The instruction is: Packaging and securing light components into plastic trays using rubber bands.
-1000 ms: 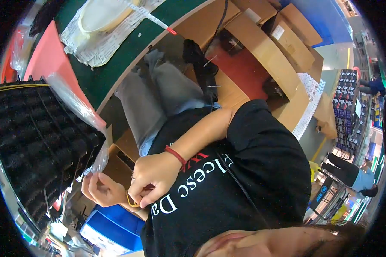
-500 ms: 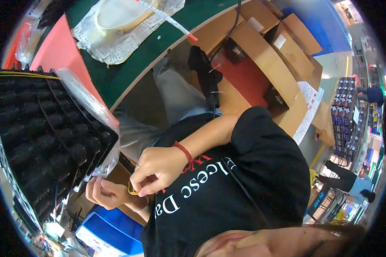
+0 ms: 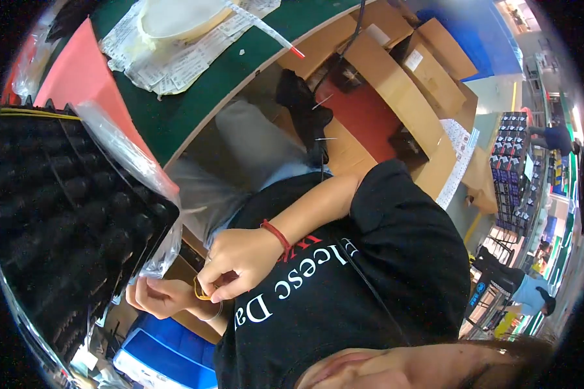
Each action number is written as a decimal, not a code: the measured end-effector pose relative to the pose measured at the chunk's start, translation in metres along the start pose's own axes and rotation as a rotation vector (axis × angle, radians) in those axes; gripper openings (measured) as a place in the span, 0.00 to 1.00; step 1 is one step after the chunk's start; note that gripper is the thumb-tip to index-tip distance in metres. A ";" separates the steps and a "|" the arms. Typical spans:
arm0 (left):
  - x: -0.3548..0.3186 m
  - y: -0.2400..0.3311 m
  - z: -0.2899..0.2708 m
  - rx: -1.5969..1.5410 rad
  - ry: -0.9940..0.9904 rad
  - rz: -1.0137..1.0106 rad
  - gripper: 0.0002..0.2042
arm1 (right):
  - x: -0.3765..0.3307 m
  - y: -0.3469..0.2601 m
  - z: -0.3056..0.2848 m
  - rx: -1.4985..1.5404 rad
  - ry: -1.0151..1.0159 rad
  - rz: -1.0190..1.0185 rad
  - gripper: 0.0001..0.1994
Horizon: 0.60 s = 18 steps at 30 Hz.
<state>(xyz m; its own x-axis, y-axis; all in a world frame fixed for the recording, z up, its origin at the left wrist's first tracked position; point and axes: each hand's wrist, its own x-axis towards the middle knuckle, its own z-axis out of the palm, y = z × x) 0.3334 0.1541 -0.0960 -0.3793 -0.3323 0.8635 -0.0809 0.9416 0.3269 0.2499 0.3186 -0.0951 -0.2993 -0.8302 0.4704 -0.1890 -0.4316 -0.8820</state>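
My right hand (image 3: 237, 262), with a red cord bracelet (image 3: 276, 237) at its wrist, is closed in a pinch on a thin yellow rubber band (image 3: 201, 290). The band lies against my left wrist; whether it goes all the way round is hidden. My left hand (image 3: 156, 297) has its fingers curled in toward the thumb, and I cannot make out anything between them. Its fingertips are close to crumpled clear plastic film (image 3: 162, 256) hanging below the stack of black moulded trays (image 3: 78, 207). Another yellow band (image 3: 39, 112) crosses the top of that stack.
A green table (image 3: 194, 107) carries printed paper (image 3: 169, 74) with a pale round piece on it. Pink sheeting (image 3: 94, 78) lies beside the trays. Open cardboard boxes (image 3: 396, 78) stand to the right, a blue bin (image 3: 169, 350) below my left hand. A person (image 3: 532, 292) is farther right.
The view has shifted slightly, so the table and boxes sit a little farther left. My hands hardly move; the right one still pinches the rubber band.
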 end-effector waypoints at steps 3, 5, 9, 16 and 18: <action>0.001 0.002 0.005 0.004 0.028 -0.007 0.06 | -0.003 0.001 -0.002 0.013 -0.022 0.061 0.06; 0.003 0.002 0.009 0.011 0.044 -0.010 0.07 | -0.002 0.001 -0.006 0.002 -0.004 0.053 0.06; -0.005 -0.008 0.008 0.026 0.033 -0.034 0.10 | 0.001 -0.001 -0.014 -0.055 0.025 0.036 0.06; -0.010 -0.010 0.014 -0.118 0.119 -0.128 0.10 | -0.001 -0.015 -0.051 -0.150 -0.110 -0.041 0.06; -0.018 -0.021 0.013 -0.155 0.101 -0.121 0.09 | 0.000 -0.030 -0.071 -0.196 -0.170 -0.069 0.06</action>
<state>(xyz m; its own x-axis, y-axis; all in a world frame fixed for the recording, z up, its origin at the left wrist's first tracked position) 0.3293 0.1410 -0.1233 -0.2809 -0.4536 0.8458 0.0255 0.8774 0.4790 0.1897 0.3565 -0.0667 -0.1211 -0.8556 0.5033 -0.3856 -0.4267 -0.8181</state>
